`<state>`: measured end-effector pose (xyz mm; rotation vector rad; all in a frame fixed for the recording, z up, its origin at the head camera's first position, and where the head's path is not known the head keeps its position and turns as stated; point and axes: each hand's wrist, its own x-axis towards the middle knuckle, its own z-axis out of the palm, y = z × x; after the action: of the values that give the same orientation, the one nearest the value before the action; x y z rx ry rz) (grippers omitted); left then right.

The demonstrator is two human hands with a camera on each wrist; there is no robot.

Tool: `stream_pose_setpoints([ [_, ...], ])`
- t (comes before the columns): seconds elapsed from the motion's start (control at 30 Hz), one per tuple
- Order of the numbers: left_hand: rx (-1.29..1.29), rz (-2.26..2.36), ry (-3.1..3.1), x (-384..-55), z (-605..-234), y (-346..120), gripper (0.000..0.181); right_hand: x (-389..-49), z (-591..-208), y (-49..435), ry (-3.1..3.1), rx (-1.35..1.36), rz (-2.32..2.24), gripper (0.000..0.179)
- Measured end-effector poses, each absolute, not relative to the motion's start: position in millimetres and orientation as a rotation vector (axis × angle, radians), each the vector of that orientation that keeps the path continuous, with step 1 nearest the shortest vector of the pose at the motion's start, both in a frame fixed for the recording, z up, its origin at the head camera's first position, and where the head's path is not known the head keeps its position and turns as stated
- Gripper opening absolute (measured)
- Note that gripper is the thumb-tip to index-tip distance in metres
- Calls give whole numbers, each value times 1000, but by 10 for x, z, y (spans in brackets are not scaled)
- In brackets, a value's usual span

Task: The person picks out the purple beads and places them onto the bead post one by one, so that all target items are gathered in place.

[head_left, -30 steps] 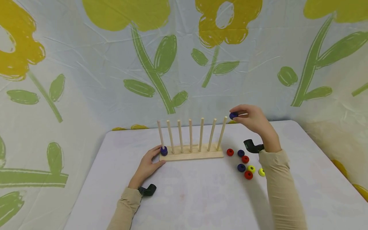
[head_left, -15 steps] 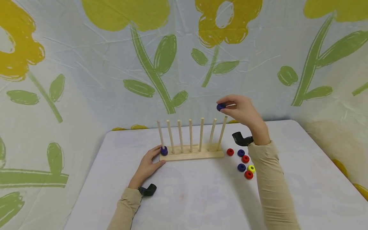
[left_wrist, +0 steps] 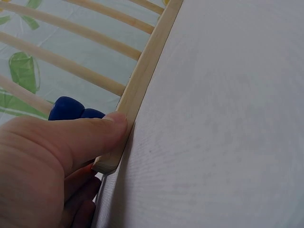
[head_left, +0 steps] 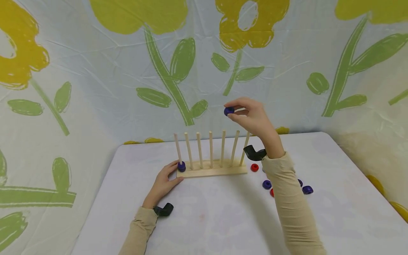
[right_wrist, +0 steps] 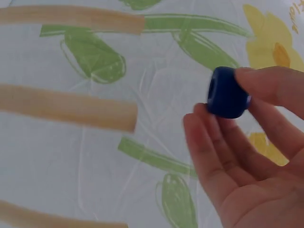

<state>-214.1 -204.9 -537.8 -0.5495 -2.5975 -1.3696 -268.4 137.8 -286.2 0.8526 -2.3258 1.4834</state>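
A wooden peg rack (head_left: 211, 172), a flat base with several upright pegs, stands on the table. Two blue beads (head_left: 181, 166) are stacked on its leftmost peg. My left hand (head_left: 163, 183) grips the base at that end; in the left wrist view the thumb (left_wrist: 102, 130) presses its edge and the other fingers lie behind it, partly hidden. Raised above the peg tops, my right hand (head_left: 251, 115) pinches a blue bead (head_left: 228, 111) between thumb and fingers. The right wrist view shows this bead (right_wrist: 229, 92) with its hole sideways, apart from the peg ends.
Right of the rack lie loose beads, among them a red bead (head_left: 254, 167), a blue bead (head_left: 267, 184) and another blue bead (head_left: 307, 190). The right sleeve (head_left: 288, 202) covers part of this group. A flowered cloth (head_left: 121, 71) hangs behind the table.
My right hand has carried the blue bead left and upward, from beside the rack's right end to above its right-hand pegs. The left hand stays in place on the base.
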Motion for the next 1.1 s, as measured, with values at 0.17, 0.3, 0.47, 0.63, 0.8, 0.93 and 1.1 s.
stream_pose_setpoints([
  [0.17, -545, -1378, -2596, -2150, -5375, -2060, 58, -2722, -2887, 1237, -2159, 967, 1596, 25],
  [0.3, -549, -1377, -2587, -2156, -5381, -2061, 57, -2757, -2900, 1123, -2090, 1032, 1652, 26],
  [0.47, -540, -1371, -2577, -2151, -5385, -2054, 57, -2796, -2890, 986, -2023, 1115, 1691, 27],
  [0.63, -531, -1373, -2581, -2140, -5378, -2049, 58, -2818, -2869, 865, -1997, 1167, 1699, 27],
  [0.8, -521, -1378, -2592, -2144, -5386, -2052, 58, -2832, -2838, 737, -2009, 1219, 1674, 27],
  [0.93, -528, -1381, -2590, -2152, -5391, -2049, 59, -2840, -2831, 626, -2027, 1248, 1649, 27],
  [1.1, -530, -1370, -2595, -2165, -5403, -2046, 60, -2868, -2859, 502, -2039, 1303, 1600, 27],
])
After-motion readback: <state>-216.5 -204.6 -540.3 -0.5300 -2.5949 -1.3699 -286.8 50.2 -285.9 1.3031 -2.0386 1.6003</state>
